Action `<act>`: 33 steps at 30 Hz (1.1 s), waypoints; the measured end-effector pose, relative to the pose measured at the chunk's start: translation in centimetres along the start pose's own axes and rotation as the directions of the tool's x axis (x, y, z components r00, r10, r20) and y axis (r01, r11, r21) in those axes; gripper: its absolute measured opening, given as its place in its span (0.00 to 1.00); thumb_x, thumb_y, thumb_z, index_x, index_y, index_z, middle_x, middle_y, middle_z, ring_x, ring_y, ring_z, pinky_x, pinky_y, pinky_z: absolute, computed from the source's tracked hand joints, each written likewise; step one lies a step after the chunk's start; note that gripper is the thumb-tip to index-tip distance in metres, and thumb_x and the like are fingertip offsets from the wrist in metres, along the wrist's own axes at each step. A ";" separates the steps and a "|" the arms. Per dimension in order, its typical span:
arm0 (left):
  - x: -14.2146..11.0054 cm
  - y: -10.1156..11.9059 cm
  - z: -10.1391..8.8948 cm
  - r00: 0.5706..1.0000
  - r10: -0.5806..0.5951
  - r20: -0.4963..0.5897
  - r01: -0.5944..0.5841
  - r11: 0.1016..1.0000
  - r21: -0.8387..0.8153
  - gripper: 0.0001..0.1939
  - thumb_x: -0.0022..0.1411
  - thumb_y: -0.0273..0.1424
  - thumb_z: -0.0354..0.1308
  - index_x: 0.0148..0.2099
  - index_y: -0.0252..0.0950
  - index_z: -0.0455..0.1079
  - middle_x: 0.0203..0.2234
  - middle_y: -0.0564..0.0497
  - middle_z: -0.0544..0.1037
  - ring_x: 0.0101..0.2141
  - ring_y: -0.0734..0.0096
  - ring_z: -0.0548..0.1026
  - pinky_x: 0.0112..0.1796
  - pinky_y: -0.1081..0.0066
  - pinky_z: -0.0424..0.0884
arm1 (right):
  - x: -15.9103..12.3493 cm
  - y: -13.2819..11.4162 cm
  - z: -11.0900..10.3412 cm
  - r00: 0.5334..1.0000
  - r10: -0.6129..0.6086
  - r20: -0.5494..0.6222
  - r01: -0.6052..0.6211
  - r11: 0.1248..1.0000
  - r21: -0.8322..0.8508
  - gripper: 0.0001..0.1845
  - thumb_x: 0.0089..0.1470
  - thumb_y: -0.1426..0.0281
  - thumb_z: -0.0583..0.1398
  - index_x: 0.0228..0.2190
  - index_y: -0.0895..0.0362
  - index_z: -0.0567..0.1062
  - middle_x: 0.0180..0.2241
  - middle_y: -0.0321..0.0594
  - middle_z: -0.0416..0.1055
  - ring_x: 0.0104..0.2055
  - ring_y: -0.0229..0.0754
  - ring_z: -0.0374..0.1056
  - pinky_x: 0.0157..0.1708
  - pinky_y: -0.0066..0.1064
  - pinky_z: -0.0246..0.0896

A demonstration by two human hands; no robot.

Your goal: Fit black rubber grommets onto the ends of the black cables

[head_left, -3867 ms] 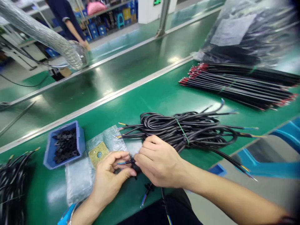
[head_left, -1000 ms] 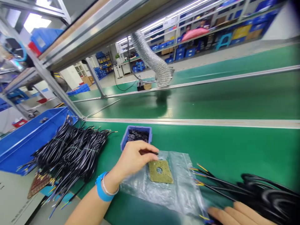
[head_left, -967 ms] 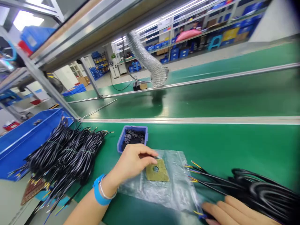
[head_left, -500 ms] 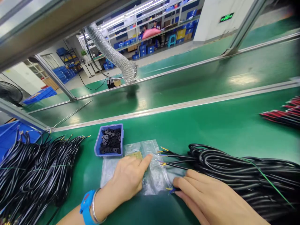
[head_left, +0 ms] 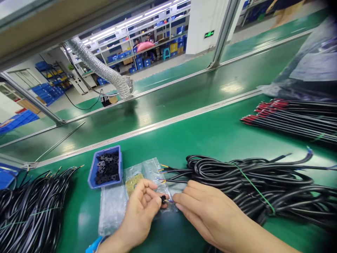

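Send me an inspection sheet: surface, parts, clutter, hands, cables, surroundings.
Surface: glossy green tabletop.
Parts: small black plastic piece; purple-blue rectangular plastic bin of black pieces.
Clutter: clear plastic bag under flat yellowish pad.
Hands: left hand pinches the piece; right hand holds thin coloured wires at it, insertion unclear.
Cables: green-tied black coils right; tied black bundle left; red-tipped black leads far right.
Surroundings: silver flexible duct, lit green sign.
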State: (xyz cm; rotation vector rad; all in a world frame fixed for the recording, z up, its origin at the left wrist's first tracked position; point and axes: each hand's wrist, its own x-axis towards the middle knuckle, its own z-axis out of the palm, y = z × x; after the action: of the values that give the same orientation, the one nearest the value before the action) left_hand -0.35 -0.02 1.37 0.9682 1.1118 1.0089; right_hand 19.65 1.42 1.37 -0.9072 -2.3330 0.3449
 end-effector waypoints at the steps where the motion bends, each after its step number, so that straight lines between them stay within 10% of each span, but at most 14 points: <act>1: 0.0 -0.1 0.0 1.000 -0.004 -0.005 0.004 1.000 0.001 0.18 0.57 0.41 0.66 0.43 0.38 0.65 0.26 0.56 0.72 0.31 0.70 0.76 0.38 0.69 0.71 | 0.0 0.0 0.0 1.000 0.002 0.006 -0.002 1.000 0.002 0.15 0.65 0.76 0.48 0.34 0.57 0.73 0.25 0.36 0.65 0.28 0.41 0.56 0.29 0.33 0.49; 13: -0.2 -0.2 -0.5 0.996 -0.077 0.048 0.082 0.990 -0.115 0.24 0.45 0.34 0.76 0.42 0.38 0.70 0.32 0.54 0.74 0.33 0.76 0.75 0.36 0.76 0.71 | -0.2 0.0 0.1 0.995 0.040 0.088 -0.040 0.999 -0.005 0.13 0.62 0.77 0.50 0.28 0.57 0.69 0.26 0.37 0.64 0.30 0.41 0.54 0.30 0.34 0.48; 33: -0.1 -0.2 -0.5 0.994 0.102 0.049 -0.107 0.988 0.115 0.12 0.51 0.29 0.71 0.40 0.39 0.78 0.36 0.51 0.72 0.39 0.68 0.77 0.41 0.75 0.74 | 0.0 -0.1 -0.6 0.996 0.062 0.071 -0.060 0.998 -0.027 0.08 0.59 0.76 0.55 0.28 0.56 0.69 0.27 0.36 0.66 0.31 0.41 0.56 0.30 0.34 0.50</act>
State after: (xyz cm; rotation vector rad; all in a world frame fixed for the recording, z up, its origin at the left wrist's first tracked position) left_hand -0.79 -0.15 1.10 1.1482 1.1039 1.0112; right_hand 19.97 1.40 1.90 -0.9952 -2.3832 0.3806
